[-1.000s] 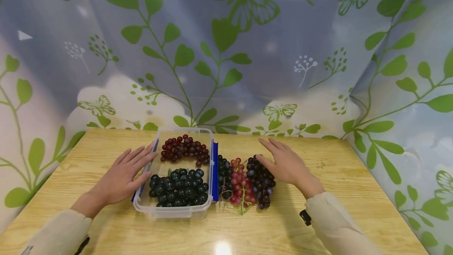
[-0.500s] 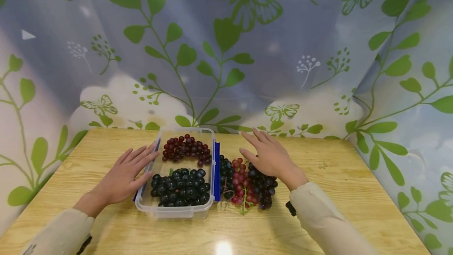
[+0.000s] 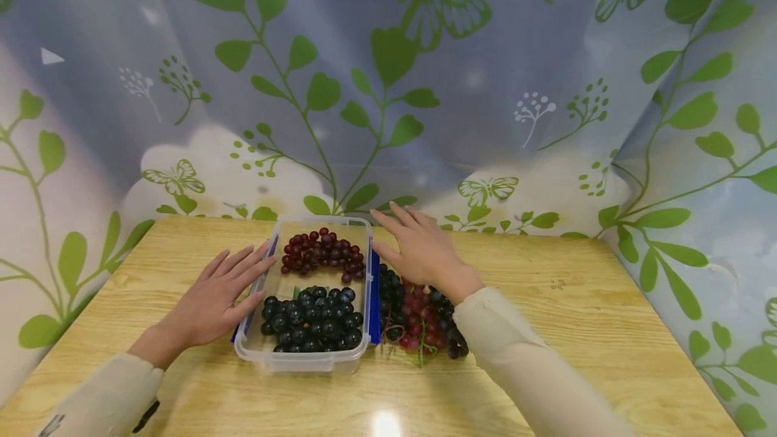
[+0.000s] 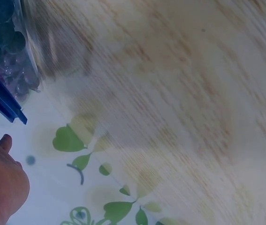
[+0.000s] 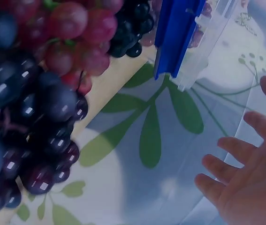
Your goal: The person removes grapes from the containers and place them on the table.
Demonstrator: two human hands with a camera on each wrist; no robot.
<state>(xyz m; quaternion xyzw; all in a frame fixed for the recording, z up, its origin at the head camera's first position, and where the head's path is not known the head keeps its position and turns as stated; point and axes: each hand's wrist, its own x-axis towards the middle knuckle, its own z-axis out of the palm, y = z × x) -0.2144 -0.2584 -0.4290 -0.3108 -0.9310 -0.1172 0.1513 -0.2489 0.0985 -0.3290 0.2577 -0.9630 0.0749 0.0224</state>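
In the head view, a clear plastic box (image 3: 300, 360) with blue side flaps (image 3: 375, 309) holds a dark red grape bunch (image 3: 330, 255) at the back and a black grape bunch (image 3: 312, 322) at the front. Along its left side lies my left hand (image 3: 218, 299), fingers straight, fingertips at the rim. My right hand (image 3: 421, 248) hovers above the bunches outside the box, its straight fingers near the right rim and holding nothing. Beneath it are a pinkish-red bunch (image 3: 419, 319), a black one (image 3: 391, 288) and a dark purple one (image 5: 43, 126), partly covered by hand and sleeve.
The wooden table (image 3: 577, 329) extends to both sides of the box. A cloth with a leaf and butterfly print (image 3: 485, 120) hangs behind the table and at both sides. Dark wristbands (image 3: 146, 417) show at the left cuff.
My right hand has moved left, from beside the dark purple bunch to the box's right rim. My left hand stays at the left side. The view has shifted slightly.
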